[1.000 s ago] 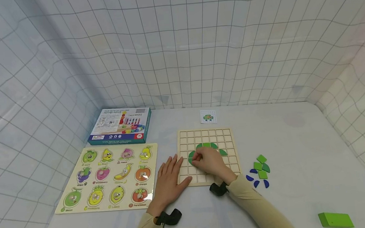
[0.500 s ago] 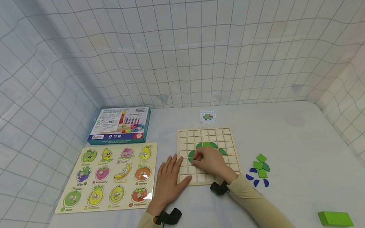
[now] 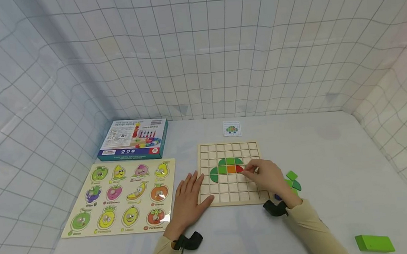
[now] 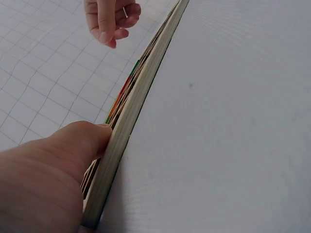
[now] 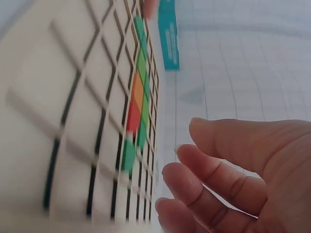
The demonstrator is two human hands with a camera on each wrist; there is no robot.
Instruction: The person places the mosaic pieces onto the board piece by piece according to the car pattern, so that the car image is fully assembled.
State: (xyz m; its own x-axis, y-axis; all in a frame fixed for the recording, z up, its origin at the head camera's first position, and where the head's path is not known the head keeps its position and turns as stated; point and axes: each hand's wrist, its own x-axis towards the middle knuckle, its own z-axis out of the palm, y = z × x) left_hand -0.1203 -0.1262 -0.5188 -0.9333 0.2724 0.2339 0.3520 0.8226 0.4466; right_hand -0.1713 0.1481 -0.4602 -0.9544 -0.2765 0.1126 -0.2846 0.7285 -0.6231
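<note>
A wooden grid board (image 3: 229, 200) lies in the middle of the table. Set in it are dark green quarter-round tiles (image 3: 213, 177), light green squares (image 3: 230, 161), an orange square (image 3: 231, 169) and a red quarter-round tile (image 3: 240, 169). My left hand (image 3: 187, 205) rests at the board's left edge, fingers straight, thumb touching its corner in the left wrist view. Over the board's right side is my right hand (image 3: 266, 174), fingertips close by the red tile. Its fingers are loosely bent with nothing between them in the right wrist view. Another green tile (image 5: 129, 155) shows there, on the board.
Loose tiles (image 3: 291, 175) lie right of the board, partly hidden behind the right hand. A small pattern card (image 3: 232, 129) is beyond the board. To the left are a fruit puzzle (image 3: 117, 207) and a game box (image 3: 133, 139). A green block (image 3: 375, 244) lies at front right.
My right hand has moved right across the board, uncovering a green square, the orange square and the red tile. It now covers some loose tiles. The left hand has stayed put.
</note>
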